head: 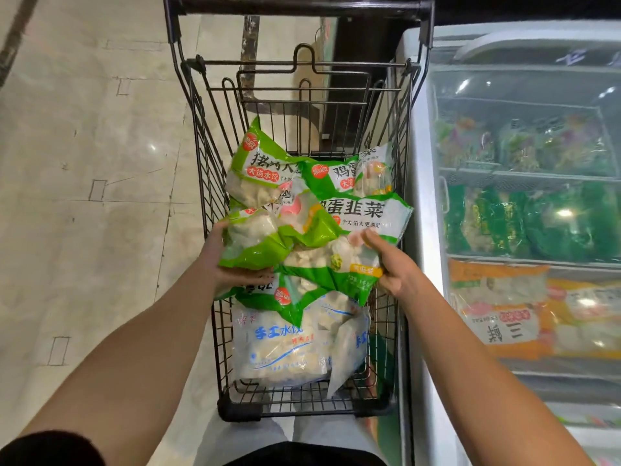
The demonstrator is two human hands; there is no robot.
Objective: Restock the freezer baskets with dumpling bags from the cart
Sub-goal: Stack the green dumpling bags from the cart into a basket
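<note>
pickup underway: left hand (221, 264) and right hand (393, 264) grip green dumpling bags (302, 243) over cart (215, 156); next, swing right to freezer (420, 203).

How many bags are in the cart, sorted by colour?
Green dumpling bags: about 6 in view, overlapping, so this count is unsure.
White bags with blue print: 2.
Total: about 8 in the cart.
The left hand and right hand each hold a green one.

Both arms outstretched, left hand (232, 260) and right hand (391, 264) gripping.
</note>
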